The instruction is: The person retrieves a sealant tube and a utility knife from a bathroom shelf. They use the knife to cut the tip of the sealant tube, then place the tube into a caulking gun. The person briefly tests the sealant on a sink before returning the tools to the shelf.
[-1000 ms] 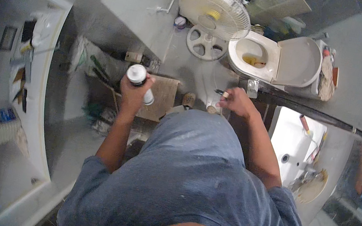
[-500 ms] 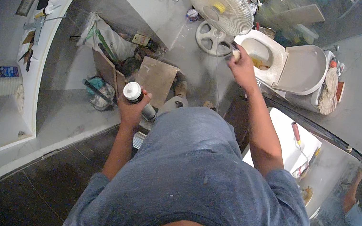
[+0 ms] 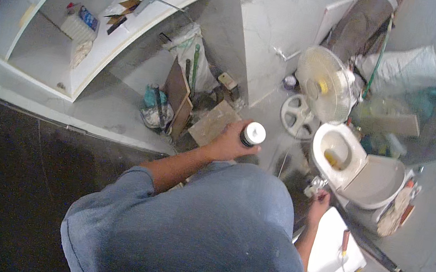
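My left hand (image 3: 229, 141) is wrapped round a dark cylindrical bottle with a white cap (image 3: 254, 134), held in front of my shirt with the cap facing up. Lower right, my right hand (image 3: 321, 201) has its fingers drawn together beside the toilet's base. At its fingertips is a small white, lumpy thing (image 3: 314, 186), too blurred to name. The toilet (image 3: 372, 173) stands just beyond, lid and seat raised, with yellowish liquid in the bowl. Below my right hand a white basin-like surface (image 3: 327, 243) carries a red-handled tool (image 3: 345, 240).
A floor fan (image 3: 325, 88) with a round base stands behind the toilet. Boards (image 3: 177, 94), a sack (image 3: 186, 52) and a bagged bundle (image 3: 157, 111) lean at the left. White shelving (image 3: 142, 35) there holds a jug (image 3: 81, 24) and tools. A cloth (image 3: 394, 211) hangs by the tank.
My view has turned, shifting the room rightward. My left hand has carried the bottle toward the middle. My right hand has drawn back from near the fan base to beside the toilet's base.
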`<state>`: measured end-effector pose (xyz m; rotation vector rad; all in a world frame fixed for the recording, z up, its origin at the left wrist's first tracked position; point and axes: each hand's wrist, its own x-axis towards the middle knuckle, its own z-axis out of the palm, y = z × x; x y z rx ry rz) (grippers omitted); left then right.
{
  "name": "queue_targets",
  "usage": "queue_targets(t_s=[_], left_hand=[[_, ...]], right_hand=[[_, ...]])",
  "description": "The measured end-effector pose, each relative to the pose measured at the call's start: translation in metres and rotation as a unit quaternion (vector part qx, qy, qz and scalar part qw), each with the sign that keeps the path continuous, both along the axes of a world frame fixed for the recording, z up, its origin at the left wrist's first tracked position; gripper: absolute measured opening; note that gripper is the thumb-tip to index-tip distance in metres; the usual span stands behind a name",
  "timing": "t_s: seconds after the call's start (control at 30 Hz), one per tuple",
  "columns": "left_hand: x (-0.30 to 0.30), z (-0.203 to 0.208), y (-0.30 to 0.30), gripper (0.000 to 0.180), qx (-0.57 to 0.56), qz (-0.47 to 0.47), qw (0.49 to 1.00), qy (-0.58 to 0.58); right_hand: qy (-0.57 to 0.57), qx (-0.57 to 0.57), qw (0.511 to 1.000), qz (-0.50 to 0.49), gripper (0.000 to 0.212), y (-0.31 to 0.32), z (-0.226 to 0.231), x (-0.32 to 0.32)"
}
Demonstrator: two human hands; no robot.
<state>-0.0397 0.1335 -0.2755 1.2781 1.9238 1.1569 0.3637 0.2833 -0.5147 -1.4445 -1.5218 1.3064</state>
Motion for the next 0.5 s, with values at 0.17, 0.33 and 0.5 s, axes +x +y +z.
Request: queue_targets(t_s=[0.17, 0.33, 0.5], left_hand=[[-0.014, 0.052, -0.007, 0.050, -0.014, -0.005, 1.000, 0.017], [-0.076, 0.035, -0.063, 0.053, 0.023, 0.086, 0.996, -0.017], [-0.161, 0.010, -0.127, 0.055, 0.092, 0.207, 0.973, -0.039]], right_hand=[[-0.014, 0.012, 0.992, 0.127, 0.011, -0.008, 0.054, -0.075], [-0.022, -0.008, 0.971, 0.238, 0.006, 0.015, 0.087, -0.181], [0.089, 0.036, 0.946, 0.309, 0.008, 0.011, 0.148, -0.358]])
